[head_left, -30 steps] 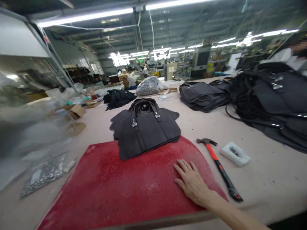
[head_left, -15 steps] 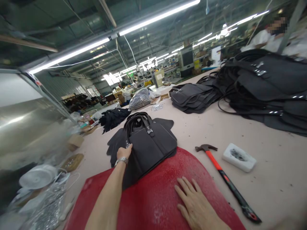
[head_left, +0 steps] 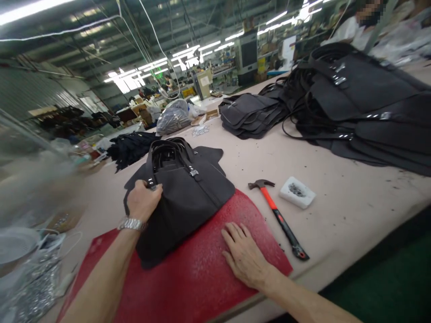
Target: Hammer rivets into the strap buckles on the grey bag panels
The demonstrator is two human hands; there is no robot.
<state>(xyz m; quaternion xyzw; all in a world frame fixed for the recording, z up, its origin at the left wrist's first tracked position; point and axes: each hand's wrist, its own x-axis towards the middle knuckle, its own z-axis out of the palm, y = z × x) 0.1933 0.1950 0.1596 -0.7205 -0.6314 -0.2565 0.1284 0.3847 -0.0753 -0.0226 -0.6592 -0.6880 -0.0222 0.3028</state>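
My left hand point(head_left: 143, 200) is closed on the near left edge of a black handbag panel point(head_left: 188, 202), beside the metal buckle of its strap. This panel tops a small stack of similar pieces with looped handles, partly resting on a red mat point(head_left: 188, 282). My right hand point(head_left: 244, 251) lies flat on the mat with its fingers spread, holding nothing. To its right a claw hammer point(head_left: 278, 217) with an orange and black handle rests on the table. Beyond the hammer's head sits a white block point(head_left: 297, 193) with small dark bits in its hollow.
Large piles of black bag panels point(head_left: 363, 98) cover the far right of the table point(head_left: 256, 166). Dark fabric pieces point(head_left: 133, 148) and a plastic-wrapped bundle point(head_left: 173, 117) lie at the back. Clear bags of metal parts point(head_left: 30, 287) are at the left. A person point(head_left: 357, 22) is at the upper right.
The view has shifted right and downward. My left hand has drawn the top bag panel somewhat nearer over the red mat. My right hand stays flat on the mat.
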